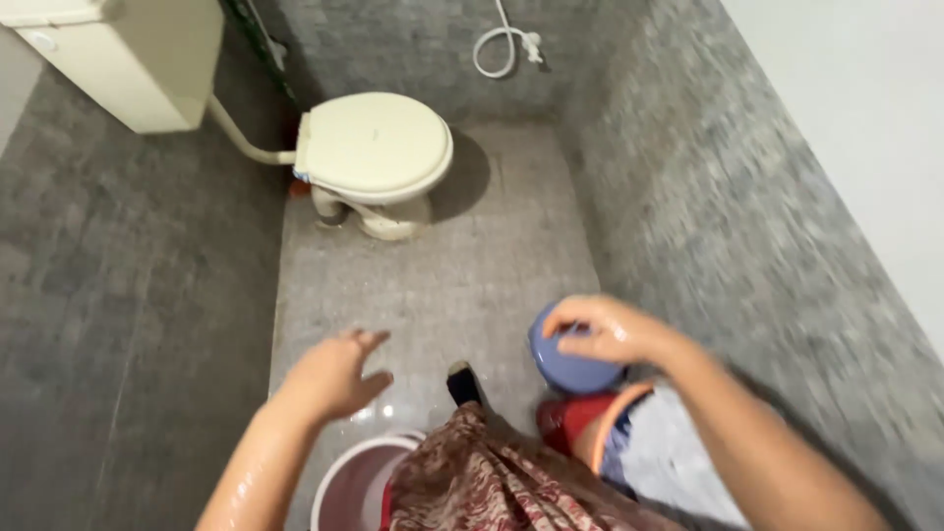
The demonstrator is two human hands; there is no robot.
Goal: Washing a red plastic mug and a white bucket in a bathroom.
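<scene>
Cistern (138, 59): cream, upper left, joined by a pipe to the toilet.
Toilet (374, 147): cream, lid down, long axis running from the left wall out toward the right.
Left hand (334, 374): wet, fingers spread, holding nothing, just above the bucket.
Bucket (354, 482): pale rim, bottom edge, partly under patterned cloth.
Mug (570, 359): blue, tipped on its side, round face turned toward the toilet.
Right hand (605, 329): wet, fingers curled over the mug's rim, gripping it.
Spray hose (501, 44): white, looped on the far wall.
</scene>
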